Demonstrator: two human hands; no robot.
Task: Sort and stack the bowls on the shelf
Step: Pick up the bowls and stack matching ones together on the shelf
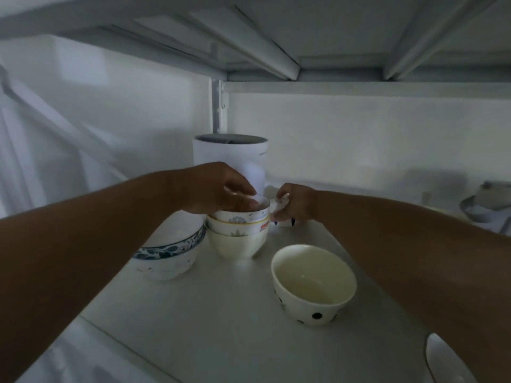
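Stack of three bowls [237, 230] built mid-shelf, top bowl [243, 212] gripped at rim by left hand [218, 189]; right hand [297, 204] closed round small bowl [284, 219] behind; dotted bowl [313, 284] and blue-rimmed bowl [171, 255] left unstacked on shelf [221, 313]

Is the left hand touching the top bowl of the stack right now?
Touching. The head view shows the left hand with fingers curled over the rim of the top bowl of the stack.
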